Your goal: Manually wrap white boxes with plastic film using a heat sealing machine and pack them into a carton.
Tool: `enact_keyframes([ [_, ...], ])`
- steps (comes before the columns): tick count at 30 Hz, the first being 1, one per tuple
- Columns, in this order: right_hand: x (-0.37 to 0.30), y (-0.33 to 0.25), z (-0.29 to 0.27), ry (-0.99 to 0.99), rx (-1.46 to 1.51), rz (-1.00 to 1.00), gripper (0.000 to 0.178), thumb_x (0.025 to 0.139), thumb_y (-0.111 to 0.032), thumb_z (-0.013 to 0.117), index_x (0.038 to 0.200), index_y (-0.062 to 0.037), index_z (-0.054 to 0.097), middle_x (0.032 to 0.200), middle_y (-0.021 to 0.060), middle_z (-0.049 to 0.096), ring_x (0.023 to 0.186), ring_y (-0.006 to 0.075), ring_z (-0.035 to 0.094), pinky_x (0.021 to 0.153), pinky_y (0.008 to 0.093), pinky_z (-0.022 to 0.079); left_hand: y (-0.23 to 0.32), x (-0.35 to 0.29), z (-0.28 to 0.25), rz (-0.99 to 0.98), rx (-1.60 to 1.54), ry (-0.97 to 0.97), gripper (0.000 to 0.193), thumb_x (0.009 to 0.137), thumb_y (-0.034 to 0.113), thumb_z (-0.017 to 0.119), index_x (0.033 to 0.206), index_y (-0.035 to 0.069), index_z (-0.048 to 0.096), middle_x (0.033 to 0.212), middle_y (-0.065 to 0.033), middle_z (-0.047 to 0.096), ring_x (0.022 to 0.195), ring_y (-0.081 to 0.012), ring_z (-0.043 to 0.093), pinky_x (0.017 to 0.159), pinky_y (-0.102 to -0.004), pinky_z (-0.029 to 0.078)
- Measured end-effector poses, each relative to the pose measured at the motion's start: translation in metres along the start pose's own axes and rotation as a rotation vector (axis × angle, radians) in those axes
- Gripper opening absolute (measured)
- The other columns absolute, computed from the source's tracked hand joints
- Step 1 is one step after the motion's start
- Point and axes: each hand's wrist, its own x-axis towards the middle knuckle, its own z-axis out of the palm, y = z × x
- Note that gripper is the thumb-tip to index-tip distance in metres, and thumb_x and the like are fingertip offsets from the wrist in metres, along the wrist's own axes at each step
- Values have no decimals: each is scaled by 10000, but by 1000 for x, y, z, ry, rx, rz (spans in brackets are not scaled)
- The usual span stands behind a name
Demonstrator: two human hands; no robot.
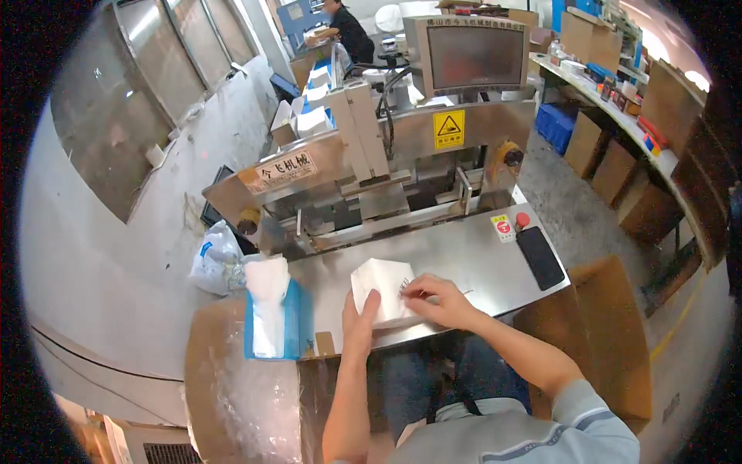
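The left hand grasped a white, box-shaped packet from its left side, its thumb laid over the near face. The right hand had its fingers bent and gathered at the packet's right side, by some dark marks; whether they pinched it or only touched it, I could not tell. Handling it well seemed to call for a firm but light left grip, since squeezing might have dented the walls, with only the right fingertips working and the edges kept square.

The packet's long axis appeared to run away from the person, the far end leaning slightly left, though foreshortening left this unsure. No clear front or back showed. It was over the near part of the steel worktop, between a blue box of white sheets on the left and a black smartphone on the right; whether it rested on the steel was unclear. Beyond stood the machine's metal crossbar, with a monitor above.
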Motion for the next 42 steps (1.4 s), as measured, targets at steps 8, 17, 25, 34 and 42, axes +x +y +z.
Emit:
enact_keyframes([
  [8,-9,40,-10,129,627,385,698,867,-282,771,1380,53,437,1268,162,601,1121,237,615,954,370,512,-14,-7,28,-164,-368,-75,551,965,230,616,1401,-63,448,1297,-140,578,1161,-217,569,992,-341,449],
  [17,-87,29,-86,423,814,498,530,911,-155,695,1339,65,474,1203,180,651,1054,273,676,923,422,560,-15,38,50,-331,-203,-233,555,991,290,588,1413,-39,441,1298,-207,605,1128,-270,638,927,-373,541],
  [25,-143,72,-115,601,1163,382,483,996,-291,560,1368,6,475,1270,146,637,1153,276,636,1036,445,497,7,-8,156,-240,2,-563,424,916,155,679,1263,-25,516,1121,-147,650,1037,-228,641,885,-339,522],
  [34,-162,69,-119,543,1262,200,538,1016,-321,507,1418,25,417,1332,186,592,1209,301,601,1057,459,479,14,-39,192,273,459,-433,179,883,146,730,926,21,609,1114,-92,605,978,-168,605,737,-301,547],
  [42,-160,67,-107,535,1203,253,576,974,-362,583,1417,-14,458,1348,174,594,1231,317,586,1084,483,442,35,-49,180,241,409,-395,158,894,118,694,852,-12,615,1169,-194,610,961,-241,651,708,-332,571],
])
